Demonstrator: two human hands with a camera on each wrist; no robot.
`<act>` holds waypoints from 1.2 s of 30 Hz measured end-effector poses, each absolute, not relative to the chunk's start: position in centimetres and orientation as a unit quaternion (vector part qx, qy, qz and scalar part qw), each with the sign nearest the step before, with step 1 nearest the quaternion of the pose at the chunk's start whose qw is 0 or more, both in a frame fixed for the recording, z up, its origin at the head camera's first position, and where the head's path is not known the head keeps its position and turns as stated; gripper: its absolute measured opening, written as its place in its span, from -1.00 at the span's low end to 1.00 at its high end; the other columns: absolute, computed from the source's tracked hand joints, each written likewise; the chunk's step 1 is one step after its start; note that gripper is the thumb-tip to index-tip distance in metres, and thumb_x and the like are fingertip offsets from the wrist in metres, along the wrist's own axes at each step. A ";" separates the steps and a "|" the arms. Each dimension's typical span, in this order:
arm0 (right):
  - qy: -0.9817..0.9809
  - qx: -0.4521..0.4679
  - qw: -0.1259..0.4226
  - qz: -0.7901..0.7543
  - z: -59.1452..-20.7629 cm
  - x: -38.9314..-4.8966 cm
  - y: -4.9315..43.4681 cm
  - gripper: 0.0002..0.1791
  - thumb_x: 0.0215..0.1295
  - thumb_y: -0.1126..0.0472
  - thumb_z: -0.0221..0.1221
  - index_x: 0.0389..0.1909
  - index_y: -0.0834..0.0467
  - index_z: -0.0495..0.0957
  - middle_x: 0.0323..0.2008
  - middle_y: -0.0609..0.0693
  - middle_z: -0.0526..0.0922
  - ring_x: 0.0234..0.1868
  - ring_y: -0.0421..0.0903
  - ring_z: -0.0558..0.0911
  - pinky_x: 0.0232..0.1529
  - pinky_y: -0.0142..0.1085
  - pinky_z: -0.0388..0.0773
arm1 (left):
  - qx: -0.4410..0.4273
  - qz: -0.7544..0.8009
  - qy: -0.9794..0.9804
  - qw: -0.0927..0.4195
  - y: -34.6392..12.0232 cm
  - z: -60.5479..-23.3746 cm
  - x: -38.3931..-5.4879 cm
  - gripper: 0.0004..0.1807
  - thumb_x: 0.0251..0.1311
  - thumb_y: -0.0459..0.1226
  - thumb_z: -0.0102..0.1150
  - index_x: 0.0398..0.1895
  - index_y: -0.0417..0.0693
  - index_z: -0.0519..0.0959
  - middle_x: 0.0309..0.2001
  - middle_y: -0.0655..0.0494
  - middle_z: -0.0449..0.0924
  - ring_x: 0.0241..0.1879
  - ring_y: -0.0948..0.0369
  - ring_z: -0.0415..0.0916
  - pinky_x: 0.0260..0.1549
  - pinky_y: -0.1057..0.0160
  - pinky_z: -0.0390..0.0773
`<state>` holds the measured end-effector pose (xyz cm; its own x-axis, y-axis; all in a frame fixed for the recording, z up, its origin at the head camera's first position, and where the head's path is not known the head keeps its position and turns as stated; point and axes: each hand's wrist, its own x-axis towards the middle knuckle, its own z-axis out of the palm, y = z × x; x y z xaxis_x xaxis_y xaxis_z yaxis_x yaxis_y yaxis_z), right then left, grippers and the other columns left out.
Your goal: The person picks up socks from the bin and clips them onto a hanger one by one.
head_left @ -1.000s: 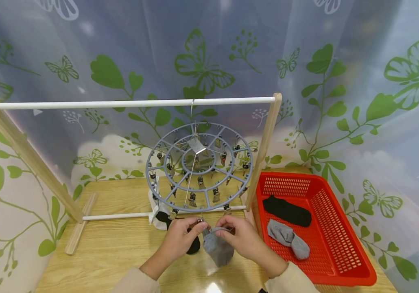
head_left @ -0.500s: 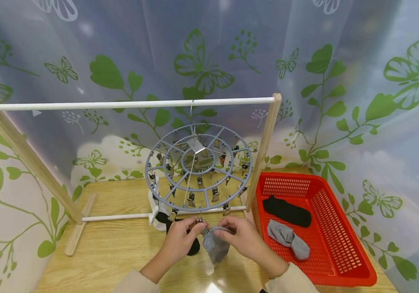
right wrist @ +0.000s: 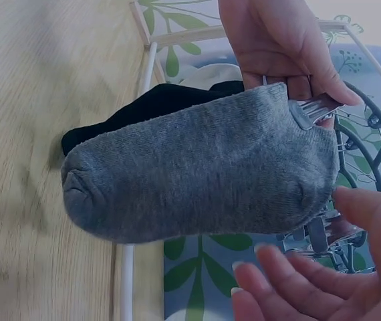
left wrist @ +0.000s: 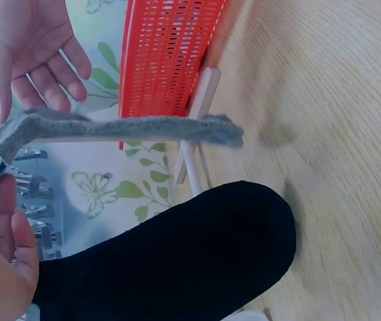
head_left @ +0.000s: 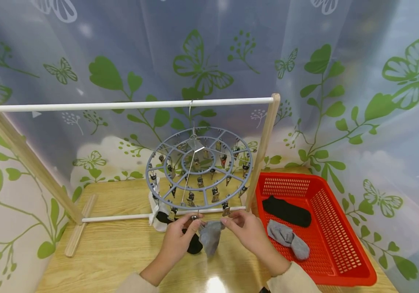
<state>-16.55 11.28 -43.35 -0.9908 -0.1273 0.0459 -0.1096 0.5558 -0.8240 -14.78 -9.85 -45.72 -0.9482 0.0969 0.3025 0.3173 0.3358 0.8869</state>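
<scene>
My left hand [head_left: 175, 237] pinches a metal clip [right wrist: 315, 110] that hangs from the front rim of the round grey sock hanger [head_left: 206, 199]. The clip's jaws bite the cuff of a short grey sock [right wrist: 197, 167], which dangles toe down over the table. My right hand [head_left: 247, 232] is at the sock's other upper corner. Its thumb tip is right at the heel edge, and the other fingers are loosely spread below in the right wrist view. A black sock [left wrist: 177, 261] hangs beside the grey one, nearer my left hand.
The hanger hooks onto a white rail [head_left: 121, 106] on wooden posts. Several other clips dangle from its rings, and a white sock [head_left: 156, 219] hangs at its left. At right, a red basket [head_left: 341, 228] holds a black sock [head_left: 286, 211] and a grey sock [head_left: 288, 239].
My right hand has moved slightly up and away from the left, its grip on the grey sock loosened. The sock and my left hand have shifted a little to the left.
</scene>
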 end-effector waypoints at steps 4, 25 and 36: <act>0.864 -0.079 0.017 -0.496 -43.5 -16.7 11.3 -0.48 0.27 0.00 0.29 0.12 0.26 0.53 -0.16 0.07 0.71 -0.15 0.00 0.69 -0.16 -0.10 0.64 | -0.117 -0.558 -0.815 0.109 -9.9 -45.9 -14.8 -0.78 0.38 -0.28 0.10 0.01 -0.08 0.64 -0.32 0.16 0.73 -0.40 0.22 0.62 -0.46 0.35 0.52; 0.832 -0.147 0.018 -0.534 -44.1 -16.9 11.0 -0.85 0.29 0.24 0.26 -0.21 0.23 0.69 -0.30 0.05 0.75 -0.25 0.02 0.71 -0.28 -0.39 0.62 | -0.081 -0.581 -0.787 0.191 -9.9 -46.5 -15.0 -0.74 0.27 -0.44 0.17 0.01 -0.28 0.60 -0.19 -0.10 0.70 -0.34 0.30 0.60 -0.37 0.37 0.59; 0.828 -0.157 0.029 -0.537 -44.3 -16.6 10.8 -0.83 0.27 0.24 0.27 -0.23 0.28 0.69 -0.28 0.10 0.74 -0.27 -0.03 0.71 -0.31 -0.40 0.61 | -0.082 -0.565 -0.764 0.299 -10.2 -46.5 -14.8 -0.88 0.21 -0.56 0.16 -0.20 -0.38 0.51 -0.25 -0.15 0.54 -0.25 0.16 0.45 -0.24 0.33 0.46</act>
<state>-16.60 10.85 -44.29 -0.9491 -0.2913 0.1197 -0.2280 0.3734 -0.8992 -14.78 -10.25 -46.53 -0.8071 -0.2126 0.5508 0.4646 0.3472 0.8146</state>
